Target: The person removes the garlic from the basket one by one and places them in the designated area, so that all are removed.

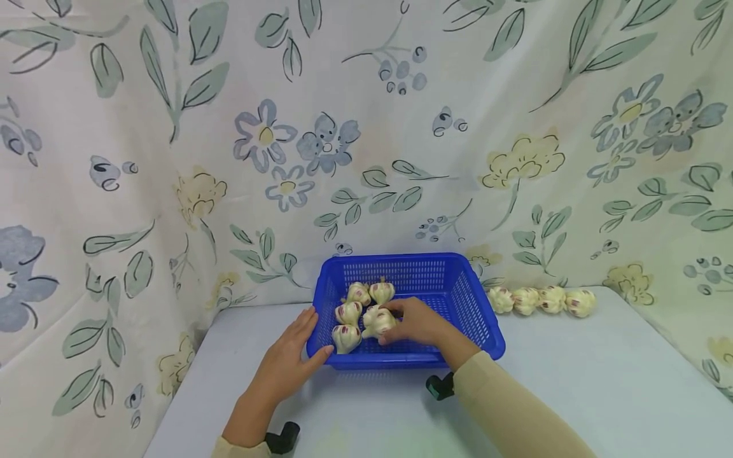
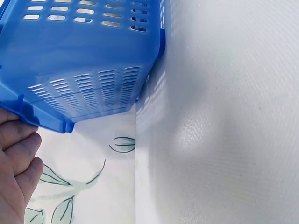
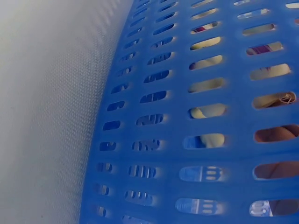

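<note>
A blue slotted plastic basket point(image 1: 415, 362) stands on the white table. Inside its left part several garlic bulbs point(image 1: 346, 338) sit close together. My right hand point(image 1: 417, 323) reaches over the front rim and grips one garlic bulb point(image 1: 376, 321) beside them, thumb on the near side. On the left rim, the fairly straight fingers of my left hand point(image 1: 289, 356) rest, with the thumb at the front left corner. The left wrist view shows those fingers point(image 2: 21, 151) against the rim's outside. In the right wrist view the basket wall point(image 3: 177, 154) hides most of the right hand.
A row of several more garlic bulbs point(image 1: 538, 301) lies on the table point(image 1: 578, 369) right of the basket, by the back edge. Behind hangs a floral cloth point(image 1: 366, 127). Dark wrist-mounted devices point(image 1: 439, 387) sit under both wrists.
</note>
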Tool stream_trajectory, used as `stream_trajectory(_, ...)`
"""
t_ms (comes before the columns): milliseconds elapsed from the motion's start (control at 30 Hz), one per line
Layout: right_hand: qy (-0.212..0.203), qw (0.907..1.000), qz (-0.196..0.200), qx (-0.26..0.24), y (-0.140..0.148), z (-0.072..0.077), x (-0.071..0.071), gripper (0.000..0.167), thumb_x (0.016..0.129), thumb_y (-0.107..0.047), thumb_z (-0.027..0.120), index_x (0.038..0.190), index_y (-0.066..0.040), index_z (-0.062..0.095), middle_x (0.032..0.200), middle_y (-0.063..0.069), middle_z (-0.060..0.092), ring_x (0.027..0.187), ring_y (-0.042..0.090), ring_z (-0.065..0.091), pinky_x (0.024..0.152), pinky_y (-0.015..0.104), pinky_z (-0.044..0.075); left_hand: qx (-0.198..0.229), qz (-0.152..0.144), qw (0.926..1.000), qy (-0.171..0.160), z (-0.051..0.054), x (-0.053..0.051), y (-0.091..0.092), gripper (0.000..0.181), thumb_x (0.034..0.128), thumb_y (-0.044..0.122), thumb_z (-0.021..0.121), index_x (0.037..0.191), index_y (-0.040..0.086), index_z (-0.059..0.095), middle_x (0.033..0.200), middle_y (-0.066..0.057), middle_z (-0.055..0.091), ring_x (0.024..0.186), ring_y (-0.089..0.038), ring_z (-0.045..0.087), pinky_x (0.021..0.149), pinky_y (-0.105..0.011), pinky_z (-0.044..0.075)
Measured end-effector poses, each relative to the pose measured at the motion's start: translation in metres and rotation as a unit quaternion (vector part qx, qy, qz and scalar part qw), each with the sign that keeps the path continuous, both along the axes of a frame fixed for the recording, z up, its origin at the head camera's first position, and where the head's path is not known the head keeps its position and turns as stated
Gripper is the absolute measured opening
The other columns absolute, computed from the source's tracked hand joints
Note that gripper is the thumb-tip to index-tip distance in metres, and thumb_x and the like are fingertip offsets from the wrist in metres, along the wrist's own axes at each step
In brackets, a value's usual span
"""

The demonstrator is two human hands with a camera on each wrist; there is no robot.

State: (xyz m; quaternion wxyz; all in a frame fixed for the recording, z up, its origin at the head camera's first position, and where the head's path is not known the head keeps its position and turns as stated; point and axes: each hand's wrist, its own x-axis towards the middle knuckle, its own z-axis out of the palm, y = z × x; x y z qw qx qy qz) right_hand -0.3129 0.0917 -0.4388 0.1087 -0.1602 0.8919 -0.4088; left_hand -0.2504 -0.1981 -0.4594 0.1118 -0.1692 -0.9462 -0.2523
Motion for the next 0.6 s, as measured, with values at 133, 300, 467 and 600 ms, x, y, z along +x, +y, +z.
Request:
stream_trajectory(133, 0.007, 0.9999, -0.008, -0.011, 0.0, 0.0, 0.0, 0.079, 0.068, -0.041, 0.089, 0.135, -0.01, 0.06, 0.125, 0.004, 0.066, 0.113, 0.022, 0.061, 0.097, 0.044, 0.052, 0.0, 0.001, 1.0, 0.0, -0.001, 0.0, 0.0, 0.078, 0.092, 0.055, 0.06, 0.152, 0.01, 0.038, 0.16, -0.006, 0.033, 0.148, -0.028, 0.03, 0.114, -0.056, 0.034)
stream_trajectory(300, 0.014, 0.9992, -0.024, -0.028, 0.0, 0.003, 0.003, 0.082, 0.066, -0.047, 0.089, 0.135, -0.012, 0.061, 0.13, 0.004, 0.065, 0.118, 0.027, 0.061, 0.098, 0.045, 0.052, 0.0, 0.001, 1.0, -0.001, 0.0, 0.0, 0.001, 0.079, 0.0921, 0.058, 0.058, 0.152, 0.011, 0.038, 0.16, -0.005, 0.033, 0.148, -0.027, 0.029, 0.114, -0.055, 0.034)
stream_trajectory(467, 0.022, 0.9985, -0.044, -0.022, -0.003, 0.006, 0.007, 0.083, 0.067, -0.053, 0.086, 0.135, -0.014, 0.061, 0.136, 0.006, 0.061, 0.13, 0.03, 0.055, 0.104, 0.05, 0.048, 0.001, 0.003, 1.0, -0.005, 0.0, 0.0, 0.001, 0.077, 0.0922, 0.053, 0.061, 0.152, 0.01, 0.037, 0.16, -0.005, 0.032, 0.148, -0.027, 0.029, 0.114, -0.055, 0.034)
stream_trajectory(600, 0.031, 0.9976, -0.061, -0.006, -0.006, 0.007, 0.01, 0.083, 0.067, -0.06, 0.083, 0.135, -0.019, 0.062, 0.137, 0.007, 0.06, 0.132, 0.032, 0.053, 0.103, 0.056, 0.047, -0.001, 0.003, 1.0, -0.003, -0.001, -0.001, 0.0, 0.077, 0.0923, 0.051, 0.062, 0.152, 0.01, 0.037, 0.16, -0.005, 0.032, 0.148, -0.027, 0.029, 0.114, -0.055, 0.034)
